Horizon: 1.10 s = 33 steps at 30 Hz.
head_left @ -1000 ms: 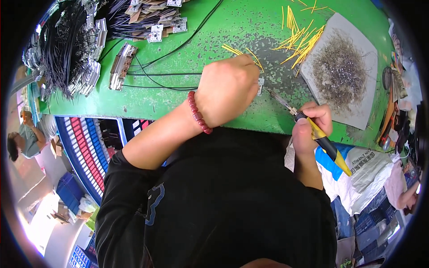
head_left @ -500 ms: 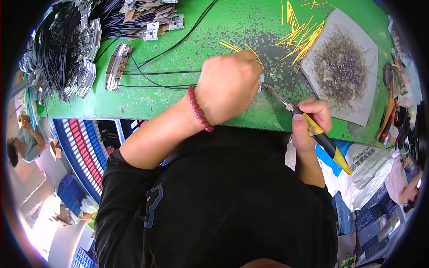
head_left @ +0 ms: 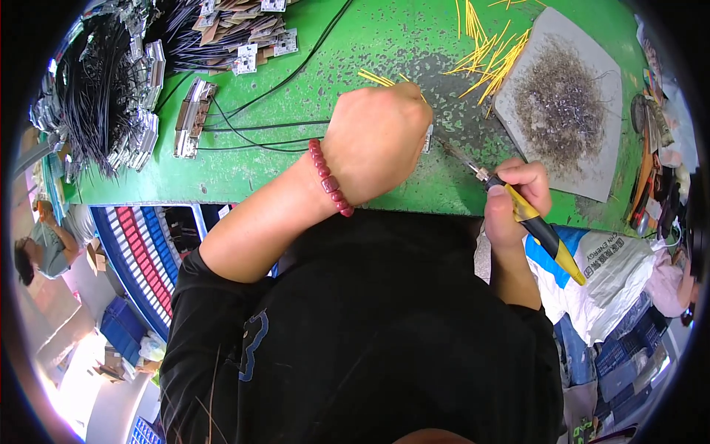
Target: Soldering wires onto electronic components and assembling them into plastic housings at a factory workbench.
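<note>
over green table (head_left: 251, 174): right hand (head_left: 532, 183) clamped on soldering iron (head_left: 547, 237); left hand (head_left: 379, 144) fingertips hidden, grip unclear

1. The left hand (head_left: 381, 144) is over the middle of the counter (head_left: 318, 96), near its front edge.
2. A board (head_left: 427, 139) sticks out just right of that hand.
3. The iron (head_left: 547, 238) lies in the right hand (head_left: 504, 222), its tip near the board.
4. A bracket (head_left: 194, 118) lies left of the left hand; cables (head_left: 259, 127) run between them.
5. Left of the bracket lies a bundle (head_left: 85, 89); behind the bracket, a stack (head_left: 248, 55).
6. Strips (head_left: 492, 63) lie behind the right hand, between the stack and a slab (head_left: 606, 185).
7. Debris (head_left: 562, 103) lies on the slab.
8. Below the counter are a rack (head_left: 140, 251), left, and a sack (head_left: 610, 274), right.
</note>
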Each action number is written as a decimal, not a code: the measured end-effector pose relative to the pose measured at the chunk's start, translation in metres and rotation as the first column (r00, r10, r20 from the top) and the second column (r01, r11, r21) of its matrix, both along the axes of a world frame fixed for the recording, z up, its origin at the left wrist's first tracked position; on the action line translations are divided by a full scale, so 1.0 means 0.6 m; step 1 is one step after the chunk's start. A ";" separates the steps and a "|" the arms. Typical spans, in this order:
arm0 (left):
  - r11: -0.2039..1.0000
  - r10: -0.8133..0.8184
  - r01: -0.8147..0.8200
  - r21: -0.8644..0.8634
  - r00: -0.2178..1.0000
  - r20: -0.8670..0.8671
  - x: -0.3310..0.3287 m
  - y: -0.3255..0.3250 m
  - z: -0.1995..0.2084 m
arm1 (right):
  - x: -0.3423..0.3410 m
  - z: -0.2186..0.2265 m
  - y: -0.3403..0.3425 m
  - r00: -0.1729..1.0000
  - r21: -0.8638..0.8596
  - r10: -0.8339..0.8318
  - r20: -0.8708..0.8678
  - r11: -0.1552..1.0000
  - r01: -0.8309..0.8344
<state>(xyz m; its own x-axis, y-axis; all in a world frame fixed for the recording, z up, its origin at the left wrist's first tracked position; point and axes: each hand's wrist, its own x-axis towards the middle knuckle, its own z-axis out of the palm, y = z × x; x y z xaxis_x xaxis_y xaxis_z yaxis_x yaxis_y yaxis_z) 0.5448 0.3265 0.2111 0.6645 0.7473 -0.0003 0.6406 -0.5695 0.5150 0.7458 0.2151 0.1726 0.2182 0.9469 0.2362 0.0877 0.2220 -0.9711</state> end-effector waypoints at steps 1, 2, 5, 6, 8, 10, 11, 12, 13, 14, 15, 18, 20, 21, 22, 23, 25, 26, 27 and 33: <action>1.000 -0.004 0.004 0.004 1.000 0.003 0.002 0.002 0.000 | 0.000 0.000 0.000 1.000 -0.002 0.005 0.012 1.000 -0.005; 1.000 -0.020 0.020 -0.003 1.000 -0.022 0.003 0.004 0.000 | 0.000 0.000 0.000 1.000 -0.005 0.011 0.025 1.000 -0.011; 0.999 -0.040 0.040 -0.011 0.998 -0.053 0.005 0.006 0.002 | -0.004 0.000 0.002 0.999 0.002 0.005 0.037 1.000 -0.005; 0.999 -0.041 0.040 -0.018 0.997 -0.062 0.005 0.006 0.004 | -0.004 0.002 0.003 0.999 -0.012 0.015 0.028 1.000 -0.015; 0.999 -0.035 0.034 -0.018 0.997 -0.065 0.004 0.006 0.006 | -0.005 0.003 0.005 0.999 -0.009 0.016 0.042 1.000 -0.016; 0.999 -0.031 0.029 -0.017 0.997 -0.067 0.004 0.006 0.006 | -0.005 0.002 0.006 0.998 -0.006 0.016 0.058 1.000 -0.015; 0.999 -0.032 0.030 -0.024 0.998 -0.061 0.004 0.006 0.006 | -0.005 0.002 0.006 0.997 0.004 0.018 0.069 1.000 -0.018; 0.999 -0.032 0.031 -0.030 0.998 -0.054 0.005 0.006 0.006 | -0.004 0.002 0.007 0.997 0.013 0.020 0.081 1.000 -0.021; 0.999 -0.034 0.033 -0.026 0.998 -0.053 0.005 0.005 0.006 | -0.006 0.003 0.007 0.997 0.009 0.019 0.073 1.000 -0.020; 0.999 -0.033 0.032 -0.028 0.998 -0.051 0.005 0.004 0.005 | -0.006 0.004 0.007 0.997 0.013 0.016 0.075 1.000 -0.017; 0.999 -0.032 0.030 -0.030 0.998 -0.050 0.005 0.004 0.005 | -0.005 0.003 0.007 0.995 0.011 0.025 0.100 1.000 -0.026; 0.999 -0.026 0.024 -0.025 0.998 -0.058 0.003 0.002 0.008 | -0.006 0.001 0.007 0.993 0.008 0.050 0.110 0.999 -0.051; 0.999 -0.030 0.029 -0.020 0.999 -0.043 0.004 0.003 0.008 | -0.005 0.002 0.005 0.993 0.006 0.059 0.100 0.998 -0.060; 0.999 -0.032 0.032 -0.017 0.999 -0.030 0.004 0.003 0.008 | -0.005 0.001 0.000 0.997 0.046 0.024 0.068 0.999 -0.028; 0.999 -0.035 0.034 -0.015 0.999 -0.031 0.005 0.004 0.007 | -0.005 0.000 -0.002 0.999 0.086 -0.009 0.032 0.996 0.006; 0.999 -0.032 0.031 -0.017 0.999 -0.024 0.006 0.004 0.006 | -0.004 -0.001 -0.002 0.999 0.088 -0.012 0.032 0.996 0.009; 0.999 -0.036 0.036 -0.017 0.999 -0.018 0.007 0.006 0.004 | -0.003 -0.002 -0.003 0.998 0.102 -0.059 0.013 0.993 0.057; 0.999 -0.032 0.032 -0.009 0.999 -0.009 0.008 0.007 0.003 | -0.003 -0.001 -0.003 0.996 0.108 -0.084 0.003 0.991 0.083; 1.000 -0.028 0.028 -0.001 1.000 0.000 0.008 0.009 0.003 | -0.002 -0.001 -0.001 0.996 0.111 -0.091 0.001 0.990 0.090; 1.000 0.004 -0.004 -0.008 1.000 -0.005 0.003 0.003 0.002 | 0.010 0.011 -0.002 0.998 0.037 -0.048 -0.043 0.998 0.050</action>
